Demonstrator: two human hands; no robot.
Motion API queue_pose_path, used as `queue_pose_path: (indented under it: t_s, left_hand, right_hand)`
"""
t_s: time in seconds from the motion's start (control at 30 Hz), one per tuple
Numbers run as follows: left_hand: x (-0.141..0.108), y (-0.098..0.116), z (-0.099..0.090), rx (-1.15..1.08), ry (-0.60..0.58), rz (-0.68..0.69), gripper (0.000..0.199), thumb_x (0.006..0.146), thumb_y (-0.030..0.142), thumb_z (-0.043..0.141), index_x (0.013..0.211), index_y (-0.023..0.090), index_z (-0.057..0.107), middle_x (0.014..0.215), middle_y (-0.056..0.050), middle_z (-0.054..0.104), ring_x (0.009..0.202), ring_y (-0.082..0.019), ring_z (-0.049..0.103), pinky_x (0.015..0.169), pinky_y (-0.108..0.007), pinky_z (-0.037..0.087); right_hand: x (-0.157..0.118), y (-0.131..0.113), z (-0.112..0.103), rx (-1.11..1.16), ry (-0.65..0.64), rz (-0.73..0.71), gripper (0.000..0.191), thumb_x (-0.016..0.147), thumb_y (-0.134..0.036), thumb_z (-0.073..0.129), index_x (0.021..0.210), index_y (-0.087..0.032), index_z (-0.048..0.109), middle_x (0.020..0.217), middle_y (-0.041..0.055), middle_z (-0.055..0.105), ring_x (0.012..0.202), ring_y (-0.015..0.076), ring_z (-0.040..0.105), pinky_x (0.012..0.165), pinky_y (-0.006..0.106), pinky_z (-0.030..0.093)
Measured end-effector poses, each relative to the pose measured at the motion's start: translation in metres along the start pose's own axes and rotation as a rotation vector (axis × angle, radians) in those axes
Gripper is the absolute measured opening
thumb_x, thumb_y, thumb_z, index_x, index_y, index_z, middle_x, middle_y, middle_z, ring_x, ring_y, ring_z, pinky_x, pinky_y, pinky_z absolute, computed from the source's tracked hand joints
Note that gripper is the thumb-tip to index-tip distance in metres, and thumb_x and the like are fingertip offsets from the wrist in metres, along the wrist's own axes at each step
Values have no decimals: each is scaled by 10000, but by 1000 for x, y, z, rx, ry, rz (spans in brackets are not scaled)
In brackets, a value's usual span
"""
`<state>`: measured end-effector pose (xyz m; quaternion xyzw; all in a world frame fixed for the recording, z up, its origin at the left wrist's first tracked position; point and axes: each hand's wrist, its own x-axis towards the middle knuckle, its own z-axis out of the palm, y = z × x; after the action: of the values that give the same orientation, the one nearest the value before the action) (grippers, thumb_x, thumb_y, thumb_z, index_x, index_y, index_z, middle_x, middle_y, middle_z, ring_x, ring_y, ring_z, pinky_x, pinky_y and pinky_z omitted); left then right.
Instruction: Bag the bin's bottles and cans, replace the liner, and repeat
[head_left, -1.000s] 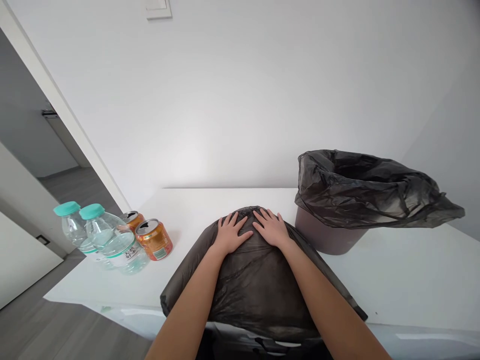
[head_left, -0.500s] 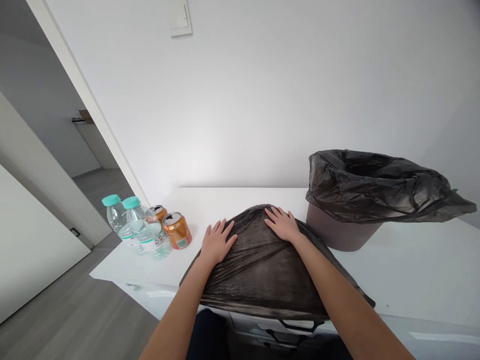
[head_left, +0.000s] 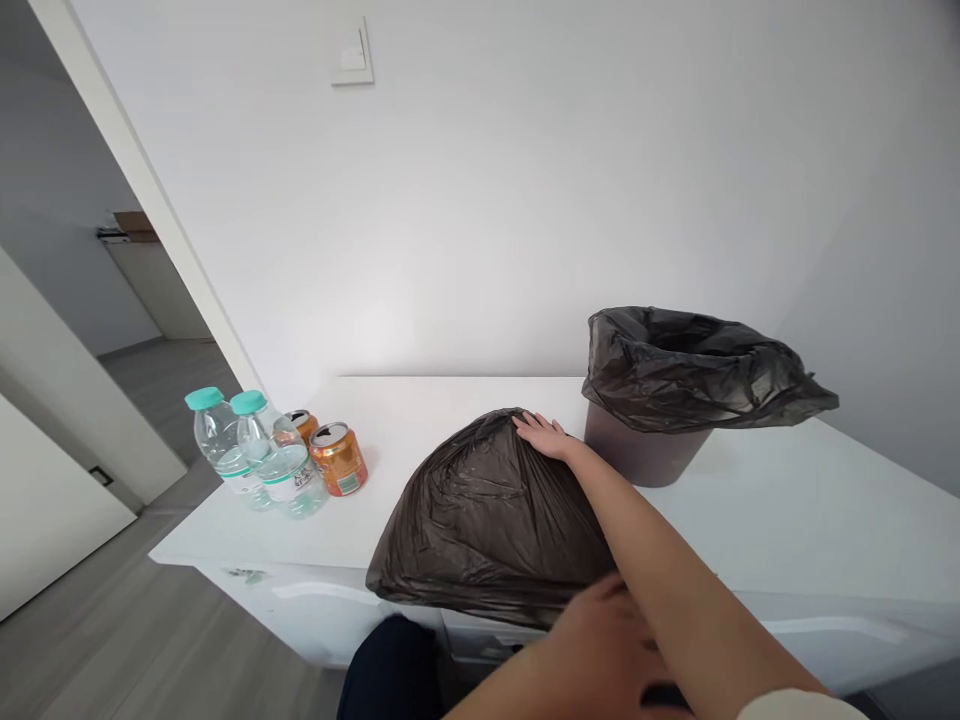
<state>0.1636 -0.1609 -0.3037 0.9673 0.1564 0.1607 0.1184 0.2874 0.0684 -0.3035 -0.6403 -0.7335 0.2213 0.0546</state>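
Observation:
A black plastic bag (head_left: 480,510) lies over the front edge of the white cabinet top, its peak toward the wall. Flat on that peak rests my right hand (head_left: 541,437), open with fingers stretched out. My left hand (head_left: 604,640) is low at the bag's near right edge, beneath my right forearm. It is smeared by motion, and its fingers cannot be made out; I cannot tell whether it touches the bag.
Two clear bottles (head_left: 281,470) with teal caps and two orange cans (head_left: 339,460) stand at the left. Behind my right arm is a dark bin (head_left: 637,455) with a black liner (head_left: 675,385) over its rim. A wall (head_left: 480,200) bounds the back.
My left hand has left the bag's left side and crossed right and down under my right forearm. My right hand stays on the peak. The view has shifted slightly.

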Motion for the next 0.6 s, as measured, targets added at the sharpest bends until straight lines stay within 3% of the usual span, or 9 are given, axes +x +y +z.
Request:
queue_pose_path:
  t_s: [0.1,0.2,0.3,0.37,0.43,0.53,0.6]
  left_hand:
    - [-17,19,3,-136,-31,115,278,932,456,513,1151,388,669,1138,49,717,1061,-178,662,869,-268,516]
    - [-27,22,-11,-111,17,63,316,949,400,496,1235,359,624,1193,23,694,1061,-170,657,892,-272,516]
    - [-25,19,-21,73,178,-125,467,913,440,543,1347,270,545,1374,-62,581,1190,-226,584,1031,-377,461]
    - [-17,18,-15,256,259,-206,614,868,466,602,1407,200,479,1429,-111,523,1271,-266,515,1094,-445,402]
    - [-7,19,4,442,334,-220,633,865,396,623,1436,197,436,1415,-113,534,1293,-273,488,1101,-485,378]
    - [11,21,38,606,469,-210,492,920,261,553,1403,300,466,1348,-42,589,1251,-231,514,1089,-496,367]
    - [23,23,54,603,531,-199,418,945,251,522,1353,341,510,1303,-8,612,1214,-209,531,1089,-490,358]
  right_hand:
    - [-8,-10,-9,54,-9,-25,602,978,-481,179,1548,-286,169,1631,15,71,1504,243,8,1197,538,42]
    - [-34,-26,-26,110,15,-90,618,984,-498,163,1553,-257,157,1630,25,83,1504,226,8,1208,502,54]
    - [-92,-35,-41,223,113,-204,623,981,-548,76,1554,-309,125,1629,-56,46,1503,154,8,1226,395,86]
    - [-145,-32,-40,473,251,-316,646,955,-644,164,1528,-355,237,1616,-76,151,1500,179,94,1229,404,121]
    - [-204,-22,-27,684,386,-281,653,923,-690,266,1488,-371,340,1583,-68,272,1492,210,152,1225,425,163]
    - [-285,-2,10,1024,559,-55,626,906,-663,379,1451,-357,415,1556,-47,339,1487,236,174,1216,421,219]
    - [-326,9,40,1088,575,34,607,924,-637,356,1451,-343,418,1553,-29,347,1474,255,218,1199,432,269]
